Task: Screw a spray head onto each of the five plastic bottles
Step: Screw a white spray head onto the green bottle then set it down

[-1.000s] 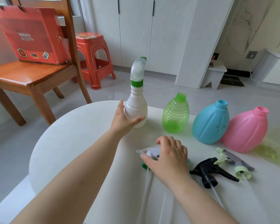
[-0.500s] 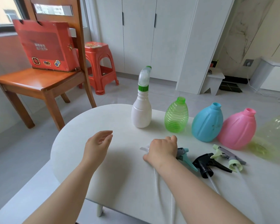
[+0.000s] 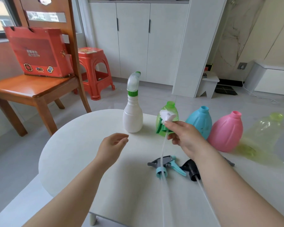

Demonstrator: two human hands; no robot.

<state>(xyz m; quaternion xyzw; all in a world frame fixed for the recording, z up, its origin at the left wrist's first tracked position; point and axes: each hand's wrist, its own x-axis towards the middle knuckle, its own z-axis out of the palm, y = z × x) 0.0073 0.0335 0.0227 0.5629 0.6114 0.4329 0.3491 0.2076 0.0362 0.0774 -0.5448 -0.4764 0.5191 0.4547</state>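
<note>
The right hand (image 3: pixel 185 138) pinches a spray head (image 3: pixel 166 117), raised before the green bottle (image 3: pixel 174 110) at its 11 o'clock, tube hanging down. The left hand (image 3: pixel 111 146) hovers relaxed and empty over the tabletop (image 3: pixel 72 153). At its 1 o'clock the white bottle (image 3: pixel 132 118) wears a head.

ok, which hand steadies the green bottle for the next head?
Left. The left hand is open, empty, and hovers over the table near the green bottle. The right hand is busy: it pinches the white head in front of that bottle, tube hanging down.
</note>
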